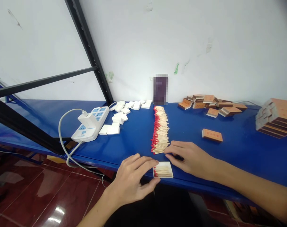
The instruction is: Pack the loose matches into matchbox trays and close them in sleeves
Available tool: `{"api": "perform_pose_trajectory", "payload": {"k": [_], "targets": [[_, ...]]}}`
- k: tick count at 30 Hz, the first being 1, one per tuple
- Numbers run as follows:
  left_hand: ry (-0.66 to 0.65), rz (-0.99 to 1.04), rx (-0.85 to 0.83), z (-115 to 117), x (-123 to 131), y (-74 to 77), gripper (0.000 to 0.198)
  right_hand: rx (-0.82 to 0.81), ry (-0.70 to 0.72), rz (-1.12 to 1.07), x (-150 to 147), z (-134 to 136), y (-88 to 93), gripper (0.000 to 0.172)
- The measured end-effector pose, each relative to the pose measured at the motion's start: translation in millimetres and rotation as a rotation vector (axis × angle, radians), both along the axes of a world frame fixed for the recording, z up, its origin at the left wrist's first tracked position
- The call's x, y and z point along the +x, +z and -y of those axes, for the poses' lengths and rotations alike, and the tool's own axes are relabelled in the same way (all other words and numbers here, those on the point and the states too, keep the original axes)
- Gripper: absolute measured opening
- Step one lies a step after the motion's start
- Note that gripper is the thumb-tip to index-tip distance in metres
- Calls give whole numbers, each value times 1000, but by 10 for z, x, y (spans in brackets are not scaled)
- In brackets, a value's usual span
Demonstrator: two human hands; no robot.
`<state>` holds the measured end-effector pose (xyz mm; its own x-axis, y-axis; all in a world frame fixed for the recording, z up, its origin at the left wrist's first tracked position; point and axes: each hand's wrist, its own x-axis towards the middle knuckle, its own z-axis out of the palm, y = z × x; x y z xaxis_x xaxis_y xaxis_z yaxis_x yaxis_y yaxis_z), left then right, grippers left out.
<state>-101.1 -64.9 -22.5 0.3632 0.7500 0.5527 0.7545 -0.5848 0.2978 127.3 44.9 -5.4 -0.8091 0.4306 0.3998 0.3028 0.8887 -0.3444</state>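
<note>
A small white matchbox tray (163,170) with red-tipped matches in it lies at the near edge of the blue table (240,148). My left hand (131,181) rests against the tray's left side, thumb and fingers curled round its end. My right hand (190,157) lies palm down just right of the tray, its fingertips touching the near end of a long row of red-tipped matches (160,129). Whether those fingers pinch any matches is hidden.
Several empty white trays (119,118) lie left of the row beside a white power strip (91,123) with a plugged cable. Orange matchbox sleeves (211,105) are heaped at the back right, one sleeve (212,135) lies alone, and a stack of boxes (277,117) sits far right. A black frame (91,50) crosses at left.
</note>
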Motion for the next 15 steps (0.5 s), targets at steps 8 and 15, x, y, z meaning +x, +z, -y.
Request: {"api": "perform_pose_trajectory", "payload": {"k": [8, 15], "targets": [[31, 9, -28, 31, -26, -40, 48, 26, -33, 57, -66, 10, -25, 19], [147, -119, 38, -6, 6, -87, 67, -17, -63, 53, -91, -7, -23, 17]]}}
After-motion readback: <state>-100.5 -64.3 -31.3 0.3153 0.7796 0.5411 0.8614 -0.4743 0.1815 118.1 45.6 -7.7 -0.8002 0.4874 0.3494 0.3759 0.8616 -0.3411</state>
